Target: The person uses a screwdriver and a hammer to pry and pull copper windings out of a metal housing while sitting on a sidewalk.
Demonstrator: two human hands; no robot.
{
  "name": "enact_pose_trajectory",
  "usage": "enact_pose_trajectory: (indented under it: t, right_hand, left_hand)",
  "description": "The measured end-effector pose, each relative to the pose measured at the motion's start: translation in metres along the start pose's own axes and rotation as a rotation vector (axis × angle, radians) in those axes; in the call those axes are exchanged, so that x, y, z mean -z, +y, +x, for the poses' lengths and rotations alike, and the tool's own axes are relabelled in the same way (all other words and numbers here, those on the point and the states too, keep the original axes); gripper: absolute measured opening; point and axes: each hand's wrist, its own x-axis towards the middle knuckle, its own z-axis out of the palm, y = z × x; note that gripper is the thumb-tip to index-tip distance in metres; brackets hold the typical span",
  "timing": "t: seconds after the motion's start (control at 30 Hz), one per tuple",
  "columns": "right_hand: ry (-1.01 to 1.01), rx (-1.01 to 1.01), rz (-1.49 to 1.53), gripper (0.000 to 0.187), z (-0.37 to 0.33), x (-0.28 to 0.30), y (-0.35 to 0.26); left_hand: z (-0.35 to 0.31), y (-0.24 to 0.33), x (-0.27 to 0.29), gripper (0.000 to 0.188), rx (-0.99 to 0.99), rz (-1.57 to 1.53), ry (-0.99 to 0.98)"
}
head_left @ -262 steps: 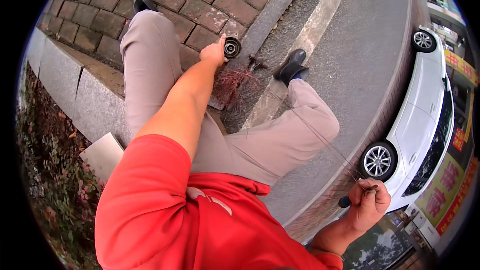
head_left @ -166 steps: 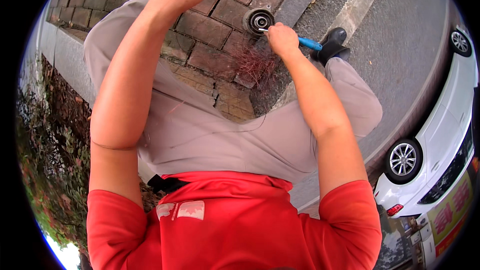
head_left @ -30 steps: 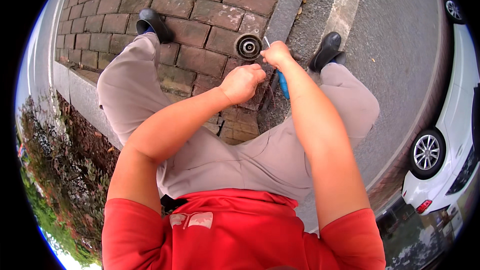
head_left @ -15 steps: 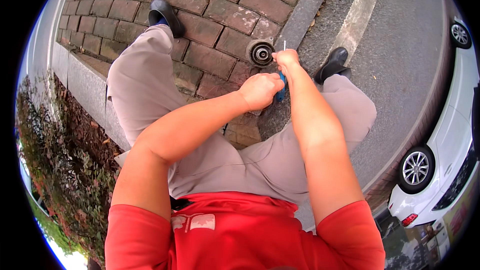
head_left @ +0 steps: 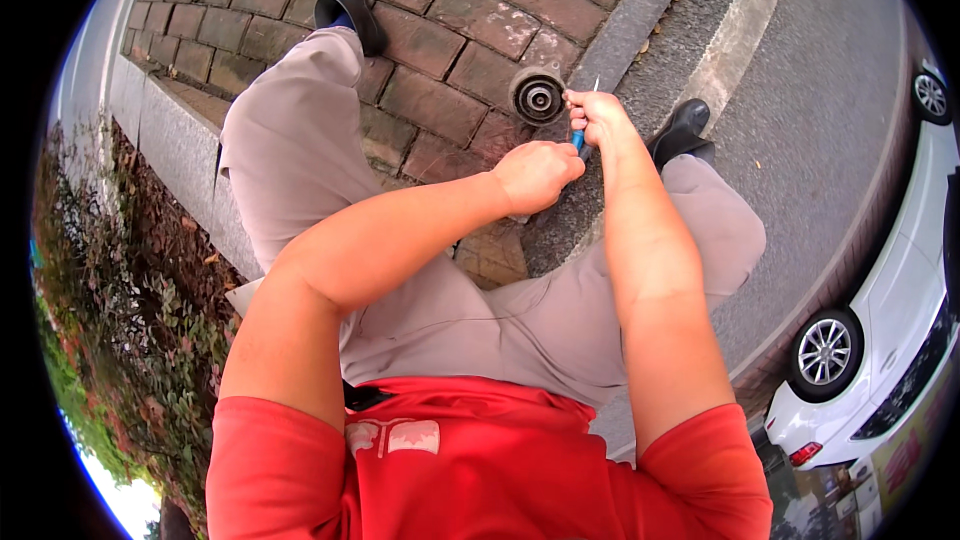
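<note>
A round metal part (head_left: 539,98) with dark concentric rings and a small centre hub sits on the brick paving, just left of my right hand (head_left: 597,118). That hand's fingers are closed, with a thin, pale pointed tip (head_left: 597,84) sticking out beyond them. Close below it, my left hand (head_left: 540,177) is closed too, its knuckles upward. Between the hands shows a blue handle (head_left: 578,139), its lower end by my left fingers. Whether handle and tip belong to one tool is hidden by my fingers. My right fingertips are at the round part's edge; I cannot tell whether they touch.
My legs and dark shoes (head_left: 350,15) spread on both sides of the work spot. A stone kerb (head_left: 637,15) divides the brick paving (head_left: 420,100) from the asphalt (head_left: 800,130). Shrubs (head_left: 140,340) grow at the left; a white car (head_left: 880,330) stands far right.
Both hands and the round part now appear slightly further right in view, as do the surroundings. Less of the blue handle shows below my hands; it now shows between them.
</note>
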Motion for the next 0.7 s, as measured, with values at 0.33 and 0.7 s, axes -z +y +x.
enact_pose_trajectory:
  t: [0.33, 0.7]
  right_hand:
    - [-0.054, -0.355, 0.177, 0.018, 0.017, 0.023, -0.004]
    - [0.194, 0.084, -0.01, 0.018, 0.003, -0.006, -0.001]
  left_hand:
    - [0.0, -0.003, -0.004, 0.011, 0.03, -0.007, -0.067]
    - [0.009, -0.009, -0.004, 0.007, 0.079, 0.011, -0.052]
